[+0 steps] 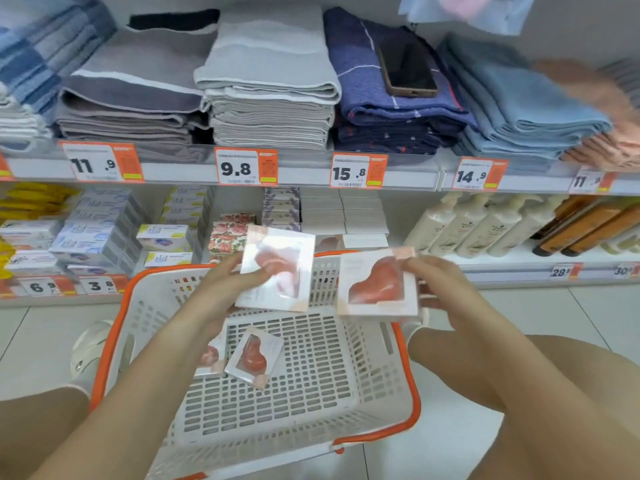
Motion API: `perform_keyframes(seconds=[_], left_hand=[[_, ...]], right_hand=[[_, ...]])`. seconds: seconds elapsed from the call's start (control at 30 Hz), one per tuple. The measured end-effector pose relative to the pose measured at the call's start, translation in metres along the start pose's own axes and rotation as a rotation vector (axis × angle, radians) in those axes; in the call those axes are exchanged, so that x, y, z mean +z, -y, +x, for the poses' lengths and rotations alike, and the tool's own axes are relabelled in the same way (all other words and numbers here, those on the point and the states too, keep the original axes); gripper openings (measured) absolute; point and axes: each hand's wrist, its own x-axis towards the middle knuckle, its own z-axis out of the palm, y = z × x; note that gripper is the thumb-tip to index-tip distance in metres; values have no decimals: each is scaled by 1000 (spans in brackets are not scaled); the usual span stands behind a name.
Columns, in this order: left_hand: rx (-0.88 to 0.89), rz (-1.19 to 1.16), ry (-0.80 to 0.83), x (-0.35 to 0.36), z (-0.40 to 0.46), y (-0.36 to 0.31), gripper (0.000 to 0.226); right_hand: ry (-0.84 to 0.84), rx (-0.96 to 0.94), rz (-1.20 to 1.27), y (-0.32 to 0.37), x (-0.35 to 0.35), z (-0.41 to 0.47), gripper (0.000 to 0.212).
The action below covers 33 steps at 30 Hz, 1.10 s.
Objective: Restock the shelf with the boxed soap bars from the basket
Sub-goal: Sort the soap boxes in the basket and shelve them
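A white plastic basket (374,386) with an orange rim sits on the floor in front of the lower shelf (512,263). My left hand (225,289) grips one boxed soap bar (277,268), white with a pink heart-shaped soap behind a window, above the basket's far side. My right hand (440,282) pinches a second boxed soap bar (377,285) by its upper right corner, beside the first. Two more soap boxes lie in the basket: one tilted (254,356), one partly hidden under my left forearm (209,358). A similar box (329,242) stands on the shelf behind.
Stacks of other boxed soaps (93,230) fill the lower shelf's left part, pump bottles (485,226) its right. Folded towels (270,81) fill the upper shelf, with a phone (408,69) on the dark blue stack. A shoe (88,351) stands left of the basket, knees at both sides.
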Motion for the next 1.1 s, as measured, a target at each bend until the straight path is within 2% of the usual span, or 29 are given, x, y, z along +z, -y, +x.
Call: perform_keyframes(seconds=[0.13,0.23,0.27,0.4,0.63,0.73,0.87,1.0,1.1], left_hand=[[111,93,-126,19,31,-13,44],[262,325,-174,47,60,-26,47],[309,414,-184,57,70,-29,45],[444,640,-138,88,117,-31,43],[345,862,-68,98,178,-14,50],[319,1078,-51,103,190,-6,57],[327,1311,-180,124,196,-16,58],[309,1481,-191,135,197,-21,55],[294,1446,-157,136,199,-11,56]], right_hand=[[-137,-46,-131,14,-34,37,50],[-130,-59,-235,26,-51,59,78],[-119,-63,-277,30,-56,66,79],[-72,-96,-486,32,-64,100,50],[-55,-93,-541,4,-68,129,58],[-38,-69,-467,-10,-70,128,55],[3,-58,-452,-22,-76,130,49],[-16,-74,-460,-21,-83,137,52],[-17,-79,-415,-20,-86,139,52]])
